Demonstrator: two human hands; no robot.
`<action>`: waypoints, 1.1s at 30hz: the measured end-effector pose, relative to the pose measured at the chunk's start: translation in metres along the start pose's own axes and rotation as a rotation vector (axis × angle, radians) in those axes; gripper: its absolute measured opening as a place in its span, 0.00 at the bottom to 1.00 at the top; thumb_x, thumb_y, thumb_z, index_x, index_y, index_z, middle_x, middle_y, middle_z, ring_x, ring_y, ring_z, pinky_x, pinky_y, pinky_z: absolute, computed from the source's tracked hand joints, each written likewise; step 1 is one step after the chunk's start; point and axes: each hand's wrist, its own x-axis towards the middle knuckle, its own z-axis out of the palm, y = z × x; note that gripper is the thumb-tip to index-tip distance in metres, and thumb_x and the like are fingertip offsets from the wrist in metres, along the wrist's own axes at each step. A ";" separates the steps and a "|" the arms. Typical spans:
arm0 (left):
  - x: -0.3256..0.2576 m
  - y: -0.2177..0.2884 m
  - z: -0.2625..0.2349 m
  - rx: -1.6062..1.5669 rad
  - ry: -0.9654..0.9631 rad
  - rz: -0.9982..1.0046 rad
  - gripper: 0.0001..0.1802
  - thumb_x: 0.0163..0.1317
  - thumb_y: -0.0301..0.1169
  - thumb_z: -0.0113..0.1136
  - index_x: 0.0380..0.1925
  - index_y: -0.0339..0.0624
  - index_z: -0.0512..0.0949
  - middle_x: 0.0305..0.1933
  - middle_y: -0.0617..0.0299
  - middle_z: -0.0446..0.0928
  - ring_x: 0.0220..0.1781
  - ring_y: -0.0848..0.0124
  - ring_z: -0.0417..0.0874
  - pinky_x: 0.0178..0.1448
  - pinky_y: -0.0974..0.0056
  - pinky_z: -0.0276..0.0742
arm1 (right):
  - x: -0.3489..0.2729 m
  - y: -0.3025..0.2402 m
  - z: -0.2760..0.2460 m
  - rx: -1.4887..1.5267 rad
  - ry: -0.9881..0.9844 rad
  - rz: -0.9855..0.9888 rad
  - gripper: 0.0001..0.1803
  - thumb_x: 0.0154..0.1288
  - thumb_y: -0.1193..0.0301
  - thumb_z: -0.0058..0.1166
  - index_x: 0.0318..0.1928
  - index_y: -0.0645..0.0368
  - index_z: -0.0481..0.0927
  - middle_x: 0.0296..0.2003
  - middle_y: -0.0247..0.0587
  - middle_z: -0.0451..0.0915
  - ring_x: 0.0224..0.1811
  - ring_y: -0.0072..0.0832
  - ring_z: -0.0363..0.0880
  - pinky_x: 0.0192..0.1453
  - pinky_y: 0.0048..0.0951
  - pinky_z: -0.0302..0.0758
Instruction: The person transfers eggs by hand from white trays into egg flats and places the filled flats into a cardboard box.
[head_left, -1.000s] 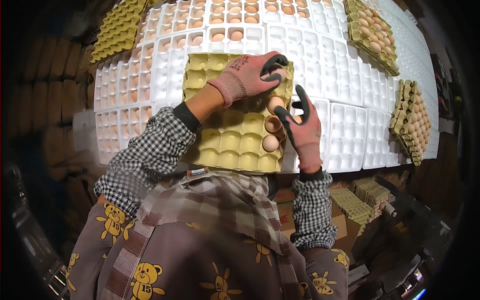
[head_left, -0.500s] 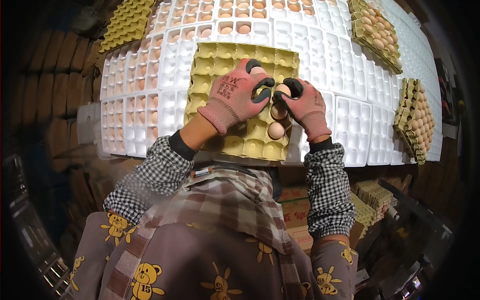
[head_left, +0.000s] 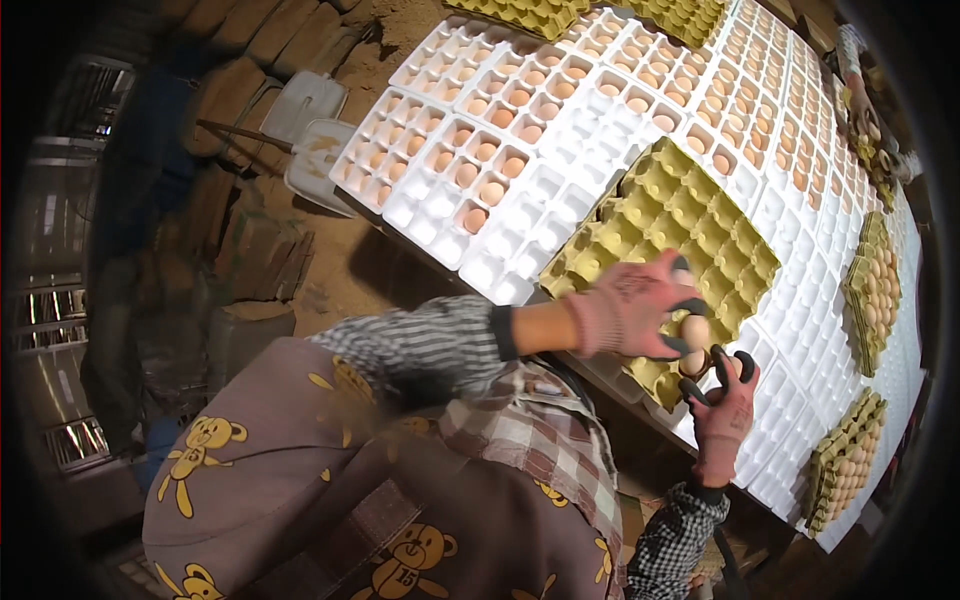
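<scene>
1 smooth oval egg (head_left: 695,331), grasped by the gloved left hand (head_left: 638,308) over the near right part of a dimpled yellow pulp tray (head_left: 690,213); gloved right hand (head_left: 724,412) beside, fingers curled, hold unclear; white moulded trays (head_left: 437,220) beneath.

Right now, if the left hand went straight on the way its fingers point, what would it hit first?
Likely the pale brown egg right at the left hand, unless that egg is in its grip; beyond it, the yellow pulp egg tray, near its right edge. Blur and depth leave contact unclear.
</scene>
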 end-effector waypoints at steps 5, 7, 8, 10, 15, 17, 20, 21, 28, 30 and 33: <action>-0.129 -0.129 -0.078 0.167 0.490 -0.301 0.31 0.44 0.40 0.76 0.52 0.50 0.80 0.55 0.51 0.74 0.54 0.54 0.80 0.60 0.54 0.77 | 0.002 -0.004 -0.004 0.080 0.109 -0.044 0.27 0.46 0.74 0.73 0.52 0.53 0.83 0.54 0.37 0.72 0.41 0.31 0.82 0.45 0.31 0.79; -0.150 -0.198 -0.100 0.476 0.639 -0.409 0.29 0.47 0.41 0.74 0.52 0.54 0.80 0.57 0.51 0.72 0.53 0.53 0.80 0.59 0.55 0.78 | -0.007 0.010 0.007 0.454 0.201 -0.100 0.26 0.51 0.74 0.71 0.53 0.61 0.81 0.53 0.37 0.74 0.45 0.27 0.82 0.49 0.28 0.79; -0.155 -0.217 -0.114 0.459 0.492 -0.477 0.28 0.49 0.42 0.73 0.53 0.56 0.81 0.59 0.52 0.71 0.54 0.52 0.80 0.59 0.55 0.78 | -0.018 -0.008 0.004 0.553 0.091 -0.045 0.26 0.54 0.73 0.70 0.54 0.65 0.80 0.51 0.39 0.78 0.48 0.27 0.81 0.54 0.29 0.78; -0.161 -0.243 -0.129 0.441 0.253 -0.617 0.26 0.56 0.44 0.68 0.57 0.65 0.78 0.64 0.53 0.67 0.56 0.51 0.80 0.59 0.54 0.78 | -0.034 -0.082 0.029 0.814 -0.213 0.006 0.27 0.53 0.73 0.71 0.55 0.63 0.80 0.49 0.39 0.81 0.49 0.26 0.80 0.55 0.28 0.77; -0.181 -0.286 -0.118 0.345 0.441 -0.394 0.29 0.59 0.43 0.63 0.63 0.64 0.73 0.68 0.52 0.66 0.63 0.53 0.76 0.64 0.51 0.73 | -0.027 -0.221 0.167 0.675 -0.228 -0.398 0.29 0.47 0.70 0.74 0.54 0.52 0.83 0.49 0.45 0.79 0.50 0.36 0.80 0.58 0.34 0.76; -0.198 -0.303 -0.105 0.588 0.388 -0.316 0.30 0.59 0.40 0.62 0.64 0.60 0.72 0.69 0.56 0.67 0.72 0.53 0.65 0.74 0.45 0.57 | -0.017 -0.271 0.205 0.387 -0.085 -0.423 0.31 0.45 0.65 0.75 0.54 0.45 0.82 0.53 0.45 0.74 0.50 0.40 0.80 0.55 0.38 0.78; -0.213 -0.323 -0.094 0.407 0.417 -0.239 0.31 0.59 0.39 0.61 0.65 0.53 0.71 0.70 0.58 0.68 0.76 0.53 0.57 0.78 0.42 0.43 | 0.002 -0.310 0.243 -0.122 -0.199 -0.329 0.33 0.46 0.57 0.74 0.57 0.37 0.78 0.61 0.44 0.66 0.51 0.40 0.80 0.54 0.39 0.78; -0.216 -0.322 -0.096 0.366 0.431 -0.209 0.31 0.59 0.41 0.61 0.65 0.53 0.71 0.70 0.57 0.67 0.76 0.52 0.57 0.78 0.41 0.43 | -0.001 -0.310 0.248 -0.129 -0.199 -0.315 0.33 0.46 0.57 0.74 0.57 0.37 0.78 0.61 0.44 0.66 0.51 0.40 0.80 0.54 0.39 0.78; -0.203 -0.289 -0.102 0.567 0.317 -0.330 0.37 0.52 0.48 0.67 0.63 0.53 0.72 0.72 0.50 0.61 0.76 0.47 0.54 0.76 0.38 0.45 | -0.012 -0.272 0.253 0.159 -0.082 -0.255 0.35 0.52 0.61 0.68 0.63 0.37 0.74 0.60 0.41 0.71 0.54 0.41 0.79 0.57 0.40 0.76; -0.204 -0.287 -0.108 0.550 0.317 -0.093 0.35 0.53 0.47 0.67 0.62 0.53 0.73 0.70 0.51 0.64 0.74 0.50 0.58 0.75 0.39 0.48 | -0.009 -0.267 0.258 0.095 -0.006 -0.273 0.33 0.54 0.65 0.67 0.63 0.41 0.75 0.57 0.41 0.73 0.54 0.41 0.79 0.57 0.39 0.77; -0.195 -0.288 -0.103 0.492 0.367 -0.016 0.25 0.54 0.42 0.65 0.53 0.54 0.78 0.62 0.57 0.71 0.69 0.56 0.66 0.73 0.42 0.53 | -0.014 -0.264 0.254 0.249 -0.127 -0.346 0.28 0.54 0.67 0.66 0.58 0.46 0.78 0.53 0.42 0.75 0.53 0.42 0.79 0.55 0.39 0.77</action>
